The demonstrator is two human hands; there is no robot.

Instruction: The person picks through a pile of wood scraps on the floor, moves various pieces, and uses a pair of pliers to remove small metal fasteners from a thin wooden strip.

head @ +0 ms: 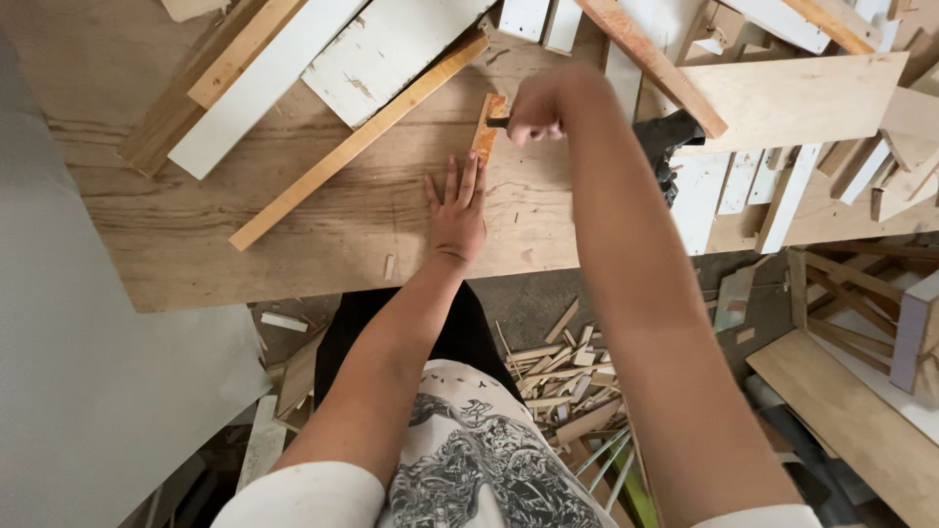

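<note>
1. The left hand (458, 210) lies flat on the counter (196, 235), fingers spread, fingertips touching the near end of a small wood block (487, 125).
2. The right hand (538, 103) is fisted on a dark tool handle (497, 122), just right of the block; the tool's working end is hidden.
3. The step looks like trimming or splitting the block.
4. The next move calls for keeping the left fingers off the tool's path.
5. Loose slats (352, 147) lie far and left.
</note>
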